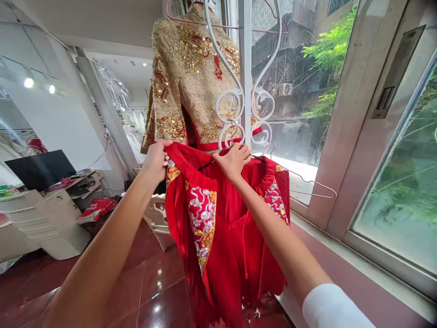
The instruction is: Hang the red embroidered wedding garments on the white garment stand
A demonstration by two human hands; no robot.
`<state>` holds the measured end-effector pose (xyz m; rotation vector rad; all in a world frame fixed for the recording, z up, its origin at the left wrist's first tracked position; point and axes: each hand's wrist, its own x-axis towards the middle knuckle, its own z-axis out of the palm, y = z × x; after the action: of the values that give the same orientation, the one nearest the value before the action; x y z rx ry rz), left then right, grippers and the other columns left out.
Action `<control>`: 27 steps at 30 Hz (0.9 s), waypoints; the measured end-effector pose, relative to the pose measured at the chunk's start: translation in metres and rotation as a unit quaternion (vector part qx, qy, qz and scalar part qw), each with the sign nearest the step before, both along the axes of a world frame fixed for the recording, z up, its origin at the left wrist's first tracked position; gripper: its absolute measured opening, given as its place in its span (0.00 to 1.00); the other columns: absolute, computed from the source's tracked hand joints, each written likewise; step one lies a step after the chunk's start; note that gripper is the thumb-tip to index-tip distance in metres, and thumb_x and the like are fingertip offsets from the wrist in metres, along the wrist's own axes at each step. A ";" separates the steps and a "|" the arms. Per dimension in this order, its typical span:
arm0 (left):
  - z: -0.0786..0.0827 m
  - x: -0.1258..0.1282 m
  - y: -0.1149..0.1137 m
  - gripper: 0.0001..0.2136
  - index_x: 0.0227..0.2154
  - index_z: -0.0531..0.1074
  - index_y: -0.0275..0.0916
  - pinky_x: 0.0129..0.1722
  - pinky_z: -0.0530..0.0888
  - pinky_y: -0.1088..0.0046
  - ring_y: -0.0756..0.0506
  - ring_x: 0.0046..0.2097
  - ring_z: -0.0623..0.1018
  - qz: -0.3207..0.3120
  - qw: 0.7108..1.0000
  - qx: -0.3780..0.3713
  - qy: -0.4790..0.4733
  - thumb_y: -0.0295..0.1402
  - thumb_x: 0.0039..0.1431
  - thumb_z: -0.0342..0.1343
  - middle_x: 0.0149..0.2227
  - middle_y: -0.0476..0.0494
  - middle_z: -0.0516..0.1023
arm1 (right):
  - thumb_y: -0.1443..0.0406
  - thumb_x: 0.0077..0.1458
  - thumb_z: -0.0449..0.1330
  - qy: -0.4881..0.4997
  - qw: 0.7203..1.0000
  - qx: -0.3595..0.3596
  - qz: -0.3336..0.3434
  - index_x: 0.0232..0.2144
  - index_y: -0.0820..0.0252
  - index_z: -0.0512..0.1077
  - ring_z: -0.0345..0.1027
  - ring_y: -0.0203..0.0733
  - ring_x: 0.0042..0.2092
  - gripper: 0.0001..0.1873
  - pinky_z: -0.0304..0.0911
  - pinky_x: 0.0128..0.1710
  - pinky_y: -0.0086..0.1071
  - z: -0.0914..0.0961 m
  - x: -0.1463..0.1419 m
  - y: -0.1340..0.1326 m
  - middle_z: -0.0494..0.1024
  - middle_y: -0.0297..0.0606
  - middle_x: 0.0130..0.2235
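Note:
A red embroidered skirt point(235, 241) with silver and gold motifs hangs in front of me, its gathered waistband uppermost. My left hand point(155, 164) is closed on the waistband's left end, pulling it out to the side. At the middle of the waist, my right hand point(234, 159) is closed around the centre of a black hanger point(205, 166). The hanger's hook rises above my fingers near the white scrolled metal stand point(245, 82). Its bar partly shows inside the waistband; the rest is hidden by cloth and my hand.
Behind the skirt hangs a gold sequined jacket point(201, 86) with red trim. An unused wire hanger point(314, 184) juts out at right, beside the window point(403, 173). A white chair point(159, 216) stands behind the skirt; a desk point(51, 218) with a dark monitor point(41, 168) is at left.

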<state>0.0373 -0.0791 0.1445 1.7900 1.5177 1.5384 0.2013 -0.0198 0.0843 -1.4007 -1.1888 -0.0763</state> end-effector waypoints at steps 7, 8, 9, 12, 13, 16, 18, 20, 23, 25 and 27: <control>-0.048 0.044 -0.030 0.17 0.12 0.61 0.38 0.20 0.59 0.73 0.50 0.17 0.65 -0.058 0.961 -0.123 0.241 0.39 0.52 0.49 0.13 0.49 0.64 | 0.51 0.40 0.58 -0.013 1.000 -0.005 0.010 0.41 0.63 0.61 0.49 0.58 0.54 0.29 0.45 0.51 0.56 -0.002 0.005 -0.006 0.60 0.52 0.50; -0.056 0.049 -0.029 0.19 0.12 0.62 0.38 0.22 0.60 0.72 0.49 0.18 0.66 -0.046 0.945 -0.113 0.302 0.42 0.54 0.48 0.14 0.48 0.65 | 0.50 0.41 0.58 -0.017 1.000 0.000 0.009 0.41 0.62 0.61 0.49 0.57 0.54 0.29 0.45 0.51 0.56 -0.003 0.006 -0.007 0.60 0.51 0.50; -0.062 0.052 -0.027 0.20 0.14 0.63 0.38 0.23 0.61 0.72 0.48 0.20 0.68 -0.014 0.934 -0.082 0.348 0.44 0.56 0.46 0.15 0.47 0.67 | 0.50 0.41 0.58 -0.022 1.000 0.004 0.007 0.42 0.62 0.61 0.49 0.57 0.54 0.29 0.45 0.52 0.56 -0.004 0.006 -0.008 0.60 0.51 0.49; -0.074 0.056 -0.015 0.18 0.30 0.71 0.37 0.33 0.65 0.69 0.42 0.34 0.74 0.166 0.897 0.092 0.399 0.45 0.58 0.43 0.31 0.39 0.75 | 0.47 0.43 0.57 -0.039 0.999 0.015 -0.002 0.43 0.62 0.63 0.50 0.56 0.54 0.30 0.45 0.52 0.56 -0.006 0.006 -0.011 0.62 0.50 0.49; -0.078 0.056 -0.010 0.18 0.38 0.70 0.36 0.37 0.65 0.67 0.40 0.39 0.74 0.213 0.877 0.136 0.410 0.44 0.59 0.43 0.38 0.36 0.75 | 0.46 0.45 0.56 -0.047 0.999 0.017 -0.003 0.44 0.61 0.63 0.51 0.56 0.54 0.31 0.45 0.52 0.56 -0.007 0.007 -0.012 0.62 0.50 0.50; -0.087 0.054 0.006 0.21 0.46 0.65 0.32 0.41 0.64 0.63 0.36 0.44 0.72 0.247 0.840 0.162 0.454 0.44 0.60 0.41 0.42 0.31 0.73 | 0.48 0.51 0.51 -0.080 0.996 0.024 0.018 0.49 0.62 0.62 0.53 0.54 0.54 0.30 0.45 0.53 0.54 -0.011 0.019 -0.016 0.63 0.52 0.52; -0.091 0.052 0.016 0.21 0.43 0.66 0.33 0.38 0.64 0.64 0.37 0.41 0.73 0.233 0.836 0.150 0.473 0.44 0.62 0.37 0.38 0.33 0.74 | 0.51 0.55 0.49 -0.103 0.994 0.031 0.028 0.54 0.63 0.58 0.54 0.52 0.55 0.30 0.45 0.53 0.52 -0.015 0.039 -0.017 0.63 0.53 0.54; -0.092 0.049 0.022 0.21 0.40 0.67 0.35 0.35 0.64 0.67 0.38 0.39 0.75 0.226 0.836 0.147 0.477 0.44 0.63 0.35 0.36 0.35 0.74 | 0.55 0.56 0.50 -0.128 0.991 0.035 0.004 0.57 0.64 0.55 0.52 0.51 0.56 0.30 0.44 0.54 0.51 -0.022 0.071 -0.017 0.62 0.52 0.56; -0.089 0.044 0.026 0.21 0.36 0.67 0.37 0.29 0.62 0.70 0.40 0.35 0.76 0.212 0.845 0.128 0.475 0.46 0.63 0.33 0.32 0.38 0.75 | 0.58 0.54 0.52 -0.177 0.984 -0.015 -0.013 0.52 0.63 0.61 0.56 0.51 0.53 0.25 0.49 0.51 0.45 -0.032 0.125 -0.016 0.67 0.50 0.52; -0.085 0.041 0.028 0.22 0.35 0.66 0.38 0.27 0.59 0.71 0.41 0.33 0.76 0.193 0.853 0.110 0.473 0.46 0.63 0.31 0.31 0.39 0.76 | 0.59 0.56 0.50 -0.227 0.970 -0.070 0.050 0.43 0.62 0.68 0.63 0.47 0.44 0.16 0.54 0.43 0.37 -0.036 0.155 -0.015 0.73 0.46 0.43; -0.081 0.038 0.031 0.23 0.34 0.66 0.38 0.25 0.58 0.72 0.41 0.32 0.75 0.167 0.862 0.098 0.468 0.47 0.63 0.30 0.29 0.40 0.75 | 0.60 0.58 0.46 -0.271 0.951 -0.091 0.116 0.36 0.60 0.69 0.64 0.42 0.36 0.14 0.54 0.36 0.32 -0.037 0.174 -0.016 0.75 0.42 0.36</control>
<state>0.0755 -0.0477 0.0631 2.7400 2.2360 0.9537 0.3756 -0.0359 0.0478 -1.4320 -1.8499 -0.1993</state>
